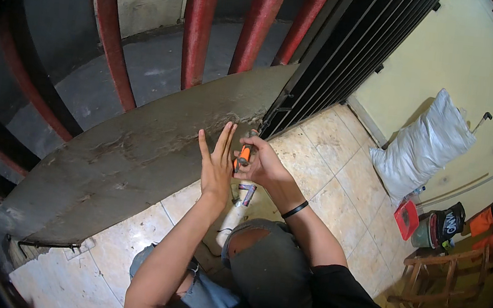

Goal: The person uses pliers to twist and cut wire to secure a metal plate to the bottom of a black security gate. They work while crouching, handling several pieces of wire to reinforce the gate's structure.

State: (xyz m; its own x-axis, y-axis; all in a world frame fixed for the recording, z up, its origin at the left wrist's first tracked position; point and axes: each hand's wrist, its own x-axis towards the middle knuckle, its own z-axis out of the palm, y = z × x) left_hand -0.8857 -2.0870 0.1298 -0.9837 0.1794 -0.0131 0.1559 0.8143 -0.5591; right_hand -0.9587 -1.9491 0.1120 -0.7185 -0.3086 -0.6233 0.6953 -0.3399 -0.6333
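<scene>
While your right hand [259, 162] grips an orange tool [245, 154], your left hand [216, 167] spreads wide. The ledge's edge [160, 187] is near.

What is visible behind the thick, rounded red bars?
Between the thick, rounded red bars, a dull grey floor and a flat cream panel show. Whatever lies directly behind each bar is covered.

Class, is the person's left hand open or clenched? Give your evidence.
Open: the left hand has fingers stretched out, some apart, while the right hand curls around an orange-and-black tool.
</scene>
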